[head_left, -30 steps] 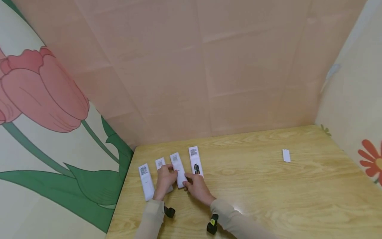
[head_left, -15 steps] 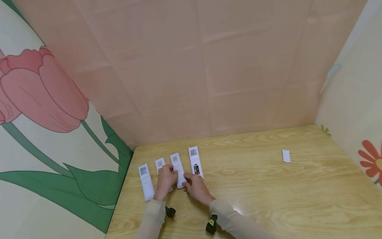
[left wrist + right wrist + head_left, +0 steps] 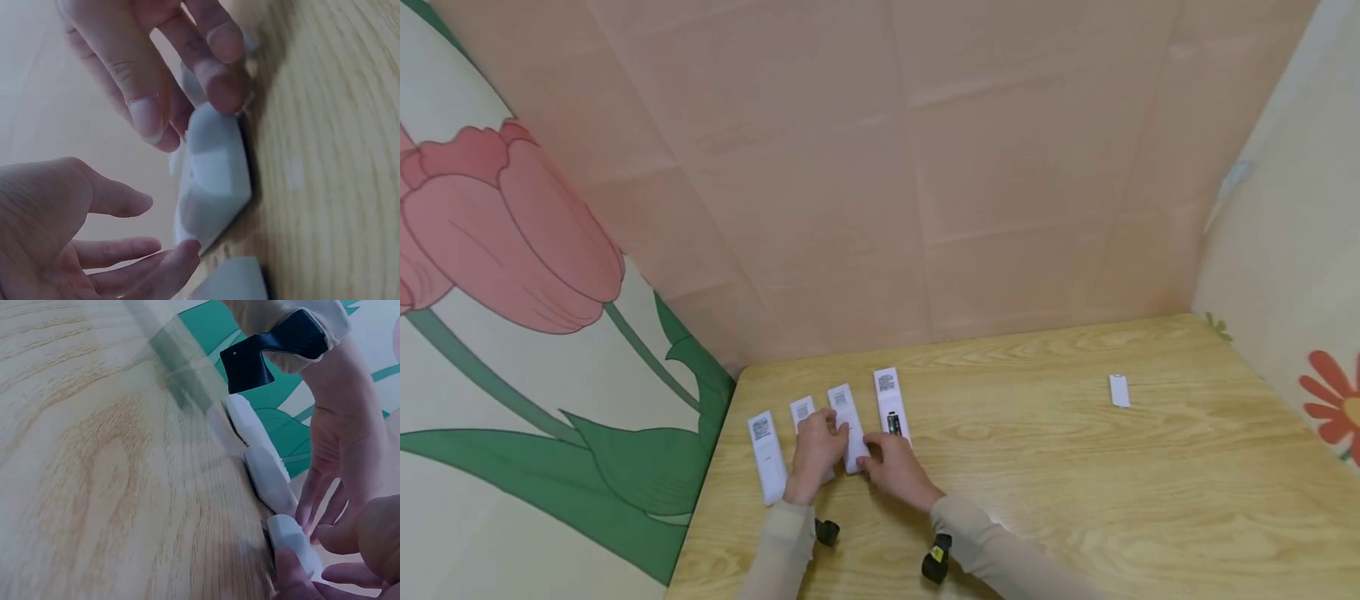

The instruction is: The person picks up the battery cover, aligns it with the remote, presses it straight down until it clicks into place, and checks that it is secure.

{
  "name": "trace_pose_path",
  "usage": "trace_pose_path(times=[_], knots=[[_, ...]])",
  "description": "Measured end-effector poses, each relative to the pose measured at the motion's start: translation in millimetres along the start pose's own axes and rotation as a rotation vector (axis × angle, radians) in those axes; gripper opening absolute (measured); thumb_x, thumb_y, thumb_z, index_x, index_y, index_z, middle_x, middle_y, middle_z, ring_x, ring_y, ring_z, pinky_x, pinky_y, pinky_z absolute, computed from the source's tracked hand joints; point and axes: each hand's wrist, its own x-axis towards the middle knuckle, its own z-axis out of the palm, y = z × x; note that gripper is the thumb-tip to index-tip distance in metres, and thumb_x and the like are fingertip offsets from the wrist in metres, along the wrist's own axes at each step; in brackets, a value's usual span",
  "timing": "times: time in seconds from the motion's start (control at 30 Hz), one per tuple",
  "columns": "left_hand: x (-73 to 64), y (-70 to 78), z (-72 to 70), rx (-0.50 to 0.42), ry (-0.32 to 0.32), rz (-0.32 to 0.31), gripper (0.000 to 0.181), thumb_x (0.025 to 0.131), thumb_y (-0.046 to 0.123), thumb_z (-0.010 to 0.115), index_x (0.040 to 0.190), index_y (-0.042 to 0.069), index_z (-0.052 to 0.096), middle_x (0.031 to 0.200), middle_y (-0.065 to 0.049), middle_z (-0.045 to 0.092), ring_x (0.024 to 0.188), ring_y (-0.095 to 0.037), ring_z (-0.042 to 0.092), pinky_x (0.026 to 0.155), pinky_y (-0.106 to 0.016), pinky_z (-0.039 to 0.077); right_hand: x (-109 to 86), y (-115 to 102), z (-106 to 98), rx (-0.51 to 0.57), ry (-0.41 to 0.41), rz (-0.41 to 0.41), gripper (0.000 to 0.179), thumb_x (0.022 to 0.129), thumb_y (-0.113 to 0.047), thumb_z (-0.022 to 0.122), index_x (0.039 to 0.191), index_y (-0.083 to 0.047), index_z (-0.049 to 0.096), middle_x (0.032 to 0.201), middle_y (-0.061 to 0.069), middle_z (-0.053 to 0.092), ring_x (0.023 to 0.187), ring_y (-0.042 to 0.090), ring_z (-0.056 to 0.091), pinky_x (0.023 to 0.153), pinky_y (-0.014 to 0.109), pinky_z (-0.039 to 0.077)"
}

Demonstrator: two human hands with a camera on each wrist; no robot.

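Note:
Several white remote controls lie in a row on the wooden table. My left hand (image 3: 817, 450) leans over the second remote (image 3: 802, 409). In the left wrist view its fingers are loosely extended, one tip at the side of the third remote (image 3: 215, 169), the thumb apart from it. My right hand (image 3: 901, 473) comes in from the right. A right fingertip touches the remote's near end, as the left wrist view shows. Neither hand visibly grasps it. The fourth remote (image 3: 887, 392), just beyond the right hand, has an open compartment with a dark battery (image 3: 893, 423).
Another white remote (image 3: 767, 458) lies at the far left of the row. A small white battery cover (image 3: 1119, 391) rests well to the right on the table (image 3: 1015, 467). A pinkish-brown sheet (image 3: 850, 208) hangs behind the table, with flower-printed panels (image 3: 512, 233) at the sides.
Both hands stay around the third remote and shift only slightly. The other remotes and the battery cover keep their places.

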Motion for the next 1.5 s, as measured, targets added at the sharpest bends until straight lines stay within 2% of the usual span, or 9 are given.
trace_pose_path(times=[0.1,0.2,0.33,0.5,0.73,0.83,1.1,1.27,1.5], knots=[[-1.6,3.0,-0.4,-0.018,0.002,-0.001,0.042,0.096,0.015,0.074,0.128,-0.010,0.069,0.082,-0.011,0.071,0.058,-0.010,0.052,0.051,-0.024,0.043,-1.4,0,-2,0.002,0.010,0.007,0.037,0.096,-0.007,0.077,0.128,0.010,0.069,0.126,0.026,0.073,0.116,0.034,0.072,0.100,0.049,0.060],[-1.8,5.6,-0.6,-0.026,0.011,-0.010,0.043,0.096,0.015,0.074,0.131,-0.009,0.068,0.107,-0.020,0.075,0.065,-0.012,0.057,0.054,-0.025,0.047,-2.1,0,-6,0.040,0.030,0.000,0.034,0.096,-0.007,0.077,0.124,0.010,0.070,0.119,0.026,0.075,0.097,0.028,0.075,0.083,0.039,0.064],[-0.3,8.9,0.1,-0.033,0.028,-0.021,0.041,0.096,0.017,0.075,0.130,-0.006,0.069,0.121,-0.021,0.075,0.079,-0.018,0.067,0.061,-0.028,0.054,-3.3,1,-13,0.093,0.039,-0.011,0.031,0.097,-0.008,0.076,0.122,0.010,0.071,0.115,0.024,0.076,0.083,0.017,0.072,0.068,0.025,0.060],[3.0,10.1,3.7,-0.044,0.064,-0.005,0.037,0.096,0.019,0.077,0.125,-0.002,0.072,0.123,-0.018,0.077,0.097,-0.027,0.075,0.077,-0.038,0.062,-6.2,2,-24,0.139,0.062,-0.009,0.028,0.098,-0.006,0.075,0.120,0.011,0.070,0.112,0.022,0.077,0.087,0.019,0.074,0.071,0.025,0.061],[4.9,13.6,7.4,-0.091,0.099,0.006,0.035,0.096,0.021,0.076,0.125,0.000,0.073,0.120,-0.015,0.078,0.096,-0.027,0.076,0.082,-0.043,0.063,-8.6,6,-40,0.153,0.114,0.049,0.023,0.098,-0.004,0.073,0.117,0.009,0.071,0.101,0.015,0.076,0.082,0.017,0.072,0.068,0.023,0.060],[5.4,17.2,8.0,-0.139,0.086,0.011,0.034,0.096,0.019,0.076,0.124,-0.001,0.073,0.120,-0.016,0.078,0.096,-0.029,0.077,0.083,-0.044,0.064,-9.9,9,-47,0.144,0.137,0.089,0.023,0.098,-0.006,0.074,0.117,0.006,0.072,0.101,0.012,0.075,0.081,0.015,0.071,0.068,0.023,0.059],[15.3,19.8,11.2,-0.179,0.061,0.014,0.033,0.097,0.018,0.075,0.123,-0.002,0.073,0.119,-0.018,0.077,0.099,-0.032,0.078,0.087,-0.047,0.064,-8.9,26,-72,0.102,0.240,0.084,0.024,0.096,-0.008,0.077,0.116,0.005,0.074,0.090,0.008,0.072,0.074,0.013,0.068,0.064,0.024,0.057],[19.9,20.6,14.2,-0.201,0.039,-0.003,0.035,0.098,0.020,0.075,0.125,-0.002,0.072,0.121,-0.020,0.077,0.101,-0.033,0.078,0.090,-0.047,0.063,-8.7,35,-90,0.095,0.260,0.128,0.029,0.097,-0.011,0.077,0.121,0.005,0.073,0.094,0.009,0.072,0.077,0.015,0.068,0.068,0.023,0.057],[23.8,22.8,19.4,-0.200,0.014,-0.023,0.037,0.098,0.022,0.075,0.127,-0.001,0.071,0.122,-0.020,0.076,0.103,-0.032,0.077,0.090,-0.046,0.063,-10.8,45,-105,0.074,0.277,0.144,0.031,0.098,-0.013,0.077,0.123,0.004,0.072,0.098,0.011,0.073,0.081,0.018,0.071,0.071,0.025,0.059]])
